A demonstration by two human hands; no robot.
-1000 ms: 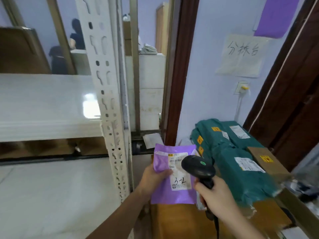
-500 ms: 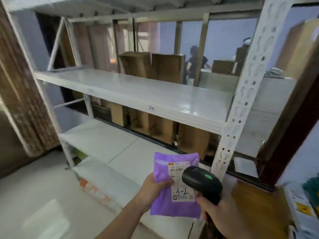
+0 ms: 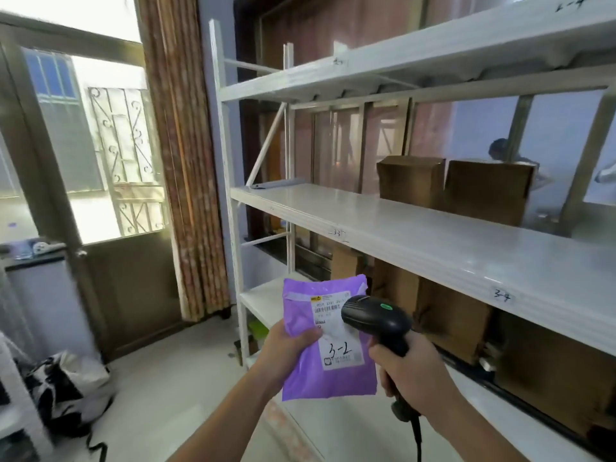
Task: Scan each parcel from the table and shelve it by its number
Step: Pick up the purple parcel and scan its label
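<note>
We note the left hand (image 3: 289, 346) grasping a purple parcel (image 3: 328, 341) by its left edge, thumb curled over the front face just beside the white label (image 3: 338, 331). The label carries the handwritten mark "3-2". The parcel is held upright in the air in front of the shelf unit, clear of every shelf.

We find the right hand (image 3: 411, 373) clenched round the grip of a black scanner (image 3: 375, 320), fingers (image 3: 383, 356) wrapped about the handle. The scanner's head lies over the upper right of the label, and a green light shows on its top. Its cable (image 3: 418, 440) hangs down below the hand.

Behind the parcel stands a white shelf unit (image 3: 433, 235) with several levels. Handwritten tags sit on the front edge of the middle shelf; one reads "3-4" (image 3: 502, 295). Brown cardboard boxes (image 3: 486, 191) show behind the unit.

To the left we record a patterned curtain (image 3: 181, 155), a door with a barred window (image 3: 123, 161), and a black-and-white bag (image 3: 66, 391) on the floor.
</note>
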